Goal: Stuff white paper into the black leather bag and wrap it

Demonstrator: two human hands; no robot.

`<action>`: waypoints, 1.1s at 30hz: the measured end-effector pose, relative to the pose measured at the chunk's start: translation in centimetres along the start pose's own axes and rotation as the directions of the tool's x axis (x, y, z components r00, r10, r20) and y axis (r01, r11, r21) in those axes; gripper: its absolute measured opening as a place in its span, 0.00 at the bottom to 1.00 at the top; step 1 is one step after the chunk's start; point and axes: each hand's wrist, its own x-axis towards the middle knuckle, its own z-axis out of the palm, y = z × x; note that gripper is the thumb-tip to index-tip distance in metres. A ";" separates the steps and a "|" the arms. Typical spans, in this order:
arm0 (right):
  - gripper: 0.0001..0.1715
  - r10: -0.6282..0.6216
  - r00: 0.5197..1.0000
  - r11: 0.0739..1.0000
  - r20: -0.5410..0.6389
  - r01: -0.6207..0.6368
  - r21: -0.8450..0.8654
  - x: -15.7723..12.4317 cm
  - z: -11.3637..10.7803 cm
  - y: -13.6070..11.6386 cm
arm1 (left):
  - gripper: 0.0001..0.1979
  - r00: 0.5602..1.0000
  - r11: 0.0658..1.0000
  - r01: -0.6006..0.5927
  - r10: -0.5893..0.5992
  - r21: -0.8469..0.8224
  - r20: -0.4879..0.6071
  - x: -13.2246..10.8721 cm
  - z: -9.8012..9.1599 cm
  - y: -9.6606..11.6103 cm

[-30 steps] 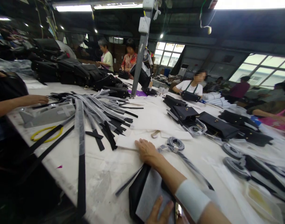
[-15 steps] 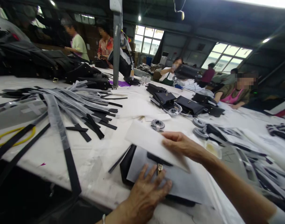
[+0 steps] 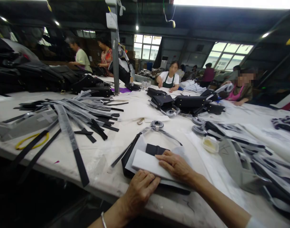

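A black handbag lies on the table in front of me, with thin pale wrapping paper over its front. A dark strap tab shows above a thick white foam sheet that lies across the bag. My left hand is closed, its curled fingers on the sheet's near edge. On the sheet's right part, my right hand is closed with fingers together, gripping it. The bag's strap, wrapped in clear film, loops out behind. The gold clasp is hidden.
Film-wrapped black straps fan out at left beside a yellow ring and a grey holder. Several black bags and coiled straps lie farther back. A grey holder and small tub stand right. Co-workers sit beyond a post.
The white foam sheet has come down from above the bag onto its front, covering the clasp. My left hand has gone from spread flat to curled at the sheet's near edge.
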 end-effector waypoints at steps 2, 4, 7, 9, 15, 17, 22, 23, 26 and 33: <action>0.20 -0.006 1.000 1.000 0.030 0.007 -0.023 0.3 -0.4 -0.4 | 0.17 1.000 1.000 -0.014 0.014 -0.004 -0.019 0.0 0.0 -0.1; 0.19 -0.011 0.996 0.997 0.083 0.018 -0.079 0.7 -0.9 -0.9 | 0.16 0.999 1.000 -0.025 0.025 0.006 -0.023 0.1 -0.1 -0.1; 0.15 0.021 0.988 0.974 0.156 0.015 -0.226 1.3 -1.5 -2.0 | 0.15 0.998 0.995 -0.056 0.055 0.078 0.007 0.5 -0.5 0.2; 0.12 0.091 0.982 0.942 0.168 -0.030 -0.334 1.6 -1.6 -3.1 | 0.13 0.996 0.986 -0.075 0.067 0.151 0.057 0.9 -0.9 0.4; 0.15 0.213 0.976 0.802 0.039 -0.152 -0.578 2.1 -0.1 -6.5 | 0.04 0.992 0.991 -0.071 0.058 0.114 0.116 2.4 -1.4 -0.2; 0.15 0.218 0.976 0.804 0.014 -0.171 -0.570 1.8 0.7 -6.7 | 0.03 0.985 1.000 0.025 -0.026 0.008 0.170 2.4 -1.2 -0.7; 0.18 0.248 0.959 0.854 -0.138 -0.283 -0.436 0.0 3.4 -4.6 | 0.17 0.897 0.941 0.331 -0.290 -0.072 0.335 1.7 -0.8 -1.2; 0.20 0.224 0.960 0.867 -0.169 -0.275 -0.414 -0.6 3.9 -4.1 | 0.22 0.884 0.935 0.351 -0.314 -0.046 0.347 1.7 -0.9 -1.2; 0.24 0.083 0.977 0.903 -0.195 -0.156 -0.400 -2.4 5.1 -2.8 | 0.30 0.859 0.951 0.298 -0.304 0.080 0.411 2.3 -1.3 -1.0; 0.46 -0.130 0.970 0.901 -0.203 0.031 -0.433 -5.3 6.1 -0.8 | 0.18 0.933 0.978 -0.042 -0.034 0.204 0.357 2.7 -1.1 -1.0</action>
